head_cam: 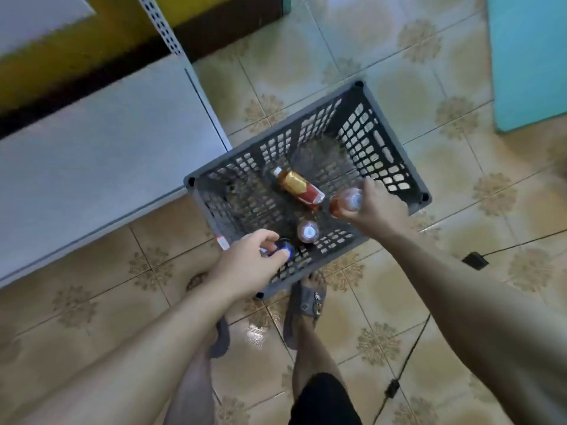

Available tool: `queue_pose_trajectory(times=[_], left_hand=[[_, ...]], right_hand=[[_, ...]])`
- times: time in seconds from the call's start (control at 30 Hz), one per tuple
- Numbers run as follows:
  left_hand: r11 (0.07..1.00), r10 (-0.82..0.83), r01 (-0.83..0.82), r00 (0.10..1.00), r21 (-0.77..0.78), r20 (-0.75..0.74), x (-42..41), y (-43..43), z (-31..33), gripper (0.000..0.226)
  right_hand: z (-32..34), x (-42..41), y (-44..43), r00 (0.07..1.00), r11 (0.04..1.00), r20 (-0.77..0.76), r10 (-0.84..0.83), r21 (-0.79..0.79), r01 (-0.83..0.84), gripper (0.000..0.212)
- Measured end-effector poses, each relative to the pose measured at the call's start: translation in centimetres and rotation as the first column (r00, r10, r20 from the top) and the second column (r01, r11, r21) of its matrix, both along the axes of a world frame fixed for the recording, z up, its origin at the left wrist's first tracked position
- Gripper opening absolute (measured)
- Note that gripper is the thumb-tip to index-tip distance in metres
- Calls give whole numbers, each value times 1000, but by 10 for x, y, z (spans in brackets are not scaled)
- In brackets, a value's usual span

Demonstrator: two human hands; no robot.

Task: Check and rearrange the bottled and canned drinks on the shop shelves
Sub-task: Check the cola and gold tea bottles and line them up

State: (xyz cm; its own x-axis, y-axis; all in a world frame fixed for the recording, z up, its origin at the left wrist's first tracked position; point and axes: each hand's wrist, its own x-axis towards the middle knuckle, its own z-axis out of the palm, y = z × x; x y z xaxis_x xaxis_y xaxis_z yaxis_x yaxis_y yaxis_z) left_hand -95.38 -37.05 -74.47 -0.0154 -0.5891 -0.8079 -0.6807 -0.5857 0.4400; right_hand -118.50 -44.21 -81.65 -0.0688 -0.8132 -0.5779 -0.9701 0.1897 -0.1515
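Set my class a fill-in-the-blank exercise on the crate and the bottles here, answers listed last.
The grey crate stands on the tiled ____.
The red-labelled bottle lies on its ____.
The dark bottle gripped by the left hand has a ____ cap.
The amber bottle is gripped by the ____ hand.
Answers: floor; side; blue; right.

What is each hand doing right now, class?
Left hand: grips a dark blue-capped bottle.
Right hand: grips an amber white-capped bottle.
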Motion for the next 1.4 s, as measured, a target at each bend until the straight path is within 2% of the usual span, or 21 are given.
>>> queue_pose_trajectory(times=[0.13,0.3,0.47,0.6,0.77,0.9,1.0,1.1,1.27,1.33,1.4], left_hand=[[1000,26,-26,999,-3,41,-14,-13,-69,35],[995,-72,64,993,81,93,-24,-8,-113,33],[989,-141,130,974,71,178,-29,-3,-101,32],[979,-203,195,959,57,198,-35,1,-61,36],[966,-256,259,958,-11,133,-37,-2,23,39],[942,-245,272,958,-197,150,-16,-10,129,35],[892,-259,307,949,-331,181,11,4,226,30],[789,-292,389,918,-476,268,46,31,328,42],[562,-307,498,867,-661,393,108,84,501,45],[470,-253,482,876,-739,411,139,105,564,45],[395,-193,442,897,-805,398,172,124,618,44]], right_hand=[[-101,1,-5,991,989,-36,126,83,-123,44],[-170,7,2,976,969,-74,207,153,-194,40],[-167,2,1,976,973,-114,184,164,-164,45],[-120,-7,-4,985,975,-110,131,197,-108,54],[-5,-9,-20,994,985,-87,65,162,-50,55],[128,-1,-24,993,999,-111,39,31,-36,56],[241,19,-15,999,998,-36,-32,-63,30,61],[365,49,3,997,974,-66,-49,-222,34,62],[573,115,37,998,883,-2,-61,-466,53,61],[654,148,52,997,799,69,-41,-596,74,58],[726,183,66,977,656,215,1,-737,161,50]])
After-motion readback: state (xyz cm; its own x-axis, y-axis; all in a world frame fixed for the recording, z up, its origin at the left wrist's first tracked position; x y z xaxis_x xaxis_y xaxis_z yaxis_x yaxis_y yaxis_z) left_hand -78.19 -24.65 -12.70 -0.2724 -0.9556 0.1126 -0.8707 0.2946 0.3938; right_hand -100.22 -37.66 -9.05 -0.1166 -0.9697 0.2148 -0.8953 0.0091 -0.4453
